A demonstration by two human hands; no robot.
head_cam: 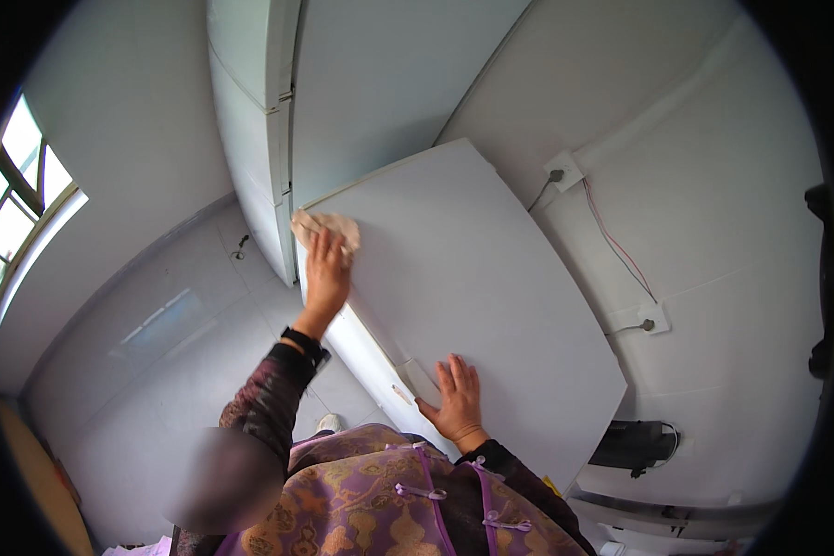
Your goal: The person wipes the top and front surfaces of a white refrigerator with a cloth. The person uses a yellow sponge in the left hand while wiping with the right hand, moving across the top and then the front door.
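A white chest freezer (pixel 479 278) with a broad, flat lid stands before me. At the lid's far left corner my left hand (pixel 329 274) presses a beige cloth (pixel 340 226) against the surface, fingers spread over it. Part of the cloth sticks out past the lid's edge. My right hand (pixel 455 403) lies palm down near the front edge, fingers a little apart, holding nothing. Its thumb is close to the recessed handle area (pixel 417 375). A blurred patch hides part of my left sleeve.
A tall white refrigerator (pixel 254 132) rises beside the freezer's far end. Two wall sockets (pixel 564 172) with plugged-in cords and a black device (pixel 632 443) are along the right wall. Grey floor tiles (pixel 160 361) and a window (pixel 24 201) are on the left.
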